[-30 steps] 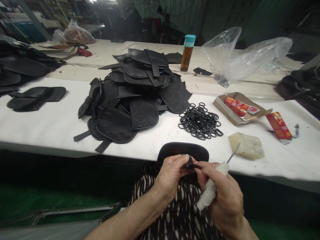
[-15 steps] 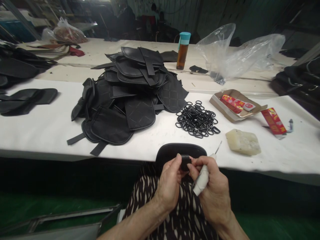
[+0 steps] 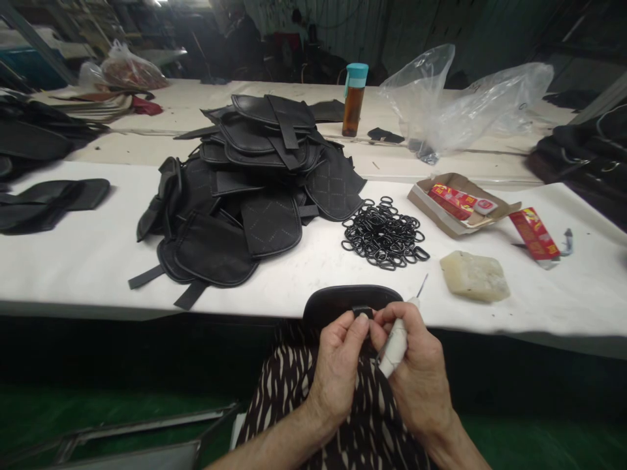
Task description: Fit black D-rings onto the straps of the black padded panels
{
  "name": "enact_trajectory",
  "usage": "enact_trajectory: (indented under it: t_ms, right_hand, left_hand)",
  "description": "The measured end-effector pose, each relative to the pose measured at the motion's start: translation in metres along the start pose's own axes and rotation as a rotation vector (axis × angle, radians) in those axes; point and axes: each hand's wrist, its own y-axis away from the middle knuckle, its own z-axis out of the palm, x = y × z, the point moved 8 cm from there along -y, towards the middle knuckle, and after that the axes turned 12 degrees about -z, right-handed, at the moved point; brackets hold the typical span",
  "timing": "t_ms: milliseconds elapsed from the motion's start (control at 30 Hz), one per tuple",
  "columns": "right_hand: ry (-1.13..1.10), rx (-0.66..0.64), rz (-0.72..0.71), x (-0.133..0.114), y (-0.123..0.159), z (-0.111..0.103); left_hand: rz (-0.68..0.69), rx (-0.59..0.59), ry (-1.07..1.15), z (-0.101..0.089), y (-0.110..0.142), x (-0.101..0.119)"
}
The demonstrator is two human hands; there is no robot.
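A black leather-like flap (image 3: 333,301) lies at the table's front edge, partly over my lap. My left hand (image 3: 337,359) pinches the short black strap (image 3: 362,311) on that flap, thumb on top. Closed around a white-wrapped awl (image 3: 394,346), my right hand (image 3: 421,365) also brings its thumb and fingertip to the strap's right side. The awl's thin metal tip points up and away from me. Just beyond lies a heap of black D-rings (image 3: 385,232). Whether a ring sits under the strap is hidden by my fingers.
A pile of black flaps with straps (image 3: 215,248) stands to the left. On the right are a yellowish wax block (image 3: 474,277), an open cardboard box (image 3: 441,222) and a red packet (image 3: 535,236). Farther back stand a bottle (image 3: 353,104) and a clear plastic bag (image 3: 465,111).
My left thumb has moved right and down over the strap, covering more of it. My right hand keeps the awl and has hardly moved. The view has shifted slightly.
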Motion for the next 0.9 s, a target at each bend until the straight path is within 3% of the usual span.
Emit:
enact_trajectory:
  t_ms: [900]
  right_hand:
    - [-0.039, -0.053, 0.143, 0.0065, -0.0056, 0.0032]
  left_hand:
    - [0.043, 0.077, -0.171, -0.0032, -0.0047, -0.0022]
